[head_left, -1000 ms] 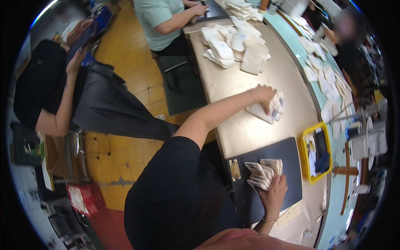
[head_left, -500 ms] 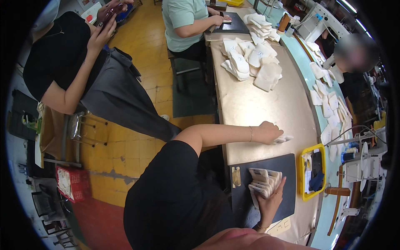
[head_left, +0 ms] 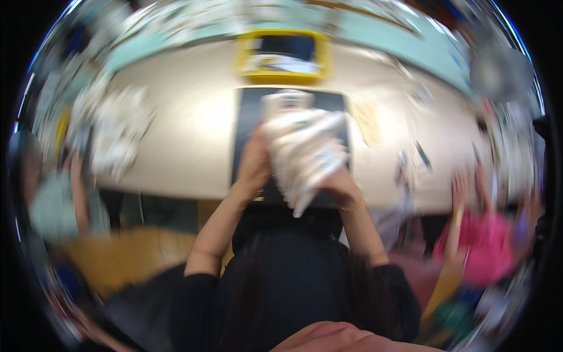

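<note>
A fanned stack of cream padded fabric pieces is held over the black board in front of me, blurred by motion. My left hand grips the stack's left side, fingers partly hidden behind it. From the lower right, my right hand is closed around the same stack. Beyond it, one cream piece with a dark printed mark shows near the board's far edge; whether it is apart from the stack I cannot tell.
A yellow tray with dark and white items stands past the board. A pile of cream pieces lies to the left. A flat tan template and a pen-like tool lie right. Co-workers sit at both sides, one in pink.
My view has swung round to face the board. My left hand has come back from the far tabletop to the stack, which is now lifted between both hands.
</note>
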The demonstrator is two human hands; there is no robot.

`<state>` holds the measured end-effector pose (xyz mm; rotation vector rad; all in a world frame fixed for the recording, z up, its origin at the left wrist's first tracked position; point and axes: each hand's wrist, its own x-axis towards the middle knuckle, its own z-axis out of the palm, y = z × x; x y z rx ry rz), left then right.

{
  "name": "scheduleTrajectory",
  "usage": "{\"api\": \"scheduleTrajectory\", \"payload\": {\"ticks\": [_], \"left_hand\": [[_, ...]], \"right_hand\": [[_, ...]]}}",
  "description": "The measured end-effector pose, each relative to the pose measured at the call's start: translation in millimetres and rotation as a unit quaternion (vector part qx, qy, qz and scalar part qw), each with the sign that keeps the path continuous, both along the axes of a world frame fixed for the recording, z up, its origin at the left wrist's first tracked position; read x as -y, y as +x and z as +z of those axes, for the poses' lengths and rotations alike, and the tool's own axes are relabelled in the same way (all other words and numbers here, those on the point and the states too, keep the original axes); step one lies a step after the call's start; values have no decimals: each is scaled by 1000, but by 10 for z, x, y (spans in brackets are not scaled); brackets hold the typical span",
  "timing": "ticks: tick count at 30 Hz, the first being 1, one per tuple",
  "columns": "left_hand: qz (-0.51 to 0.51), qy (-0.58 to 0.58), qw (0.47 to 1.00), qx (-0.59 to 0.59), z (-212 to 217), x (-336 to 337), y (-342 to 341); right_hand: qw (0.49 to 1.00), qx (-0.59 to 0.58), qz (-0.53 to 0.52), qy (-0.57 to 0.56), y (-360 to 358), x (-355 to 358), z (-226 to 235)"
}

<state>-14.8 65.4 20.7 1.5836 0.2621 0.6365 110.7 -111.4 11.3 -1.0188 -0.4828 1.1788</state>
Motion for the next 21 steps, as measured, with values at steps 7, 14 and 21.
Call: {"api": "scheduleTrajectory", "payload": {"ticks": [7,14,21], "left_hand": [[-54,224,964,-136,-169,623,71],[-234,-221,947,12,88,1781,627],[-543,458,690,-140,-390,3120,550]], "right_hand": [[976,114,-126,136,-93,784,280],[949,4,-303,89,-174,2413,221],[704,-32,-687,176,-566,3818,-73]]}}
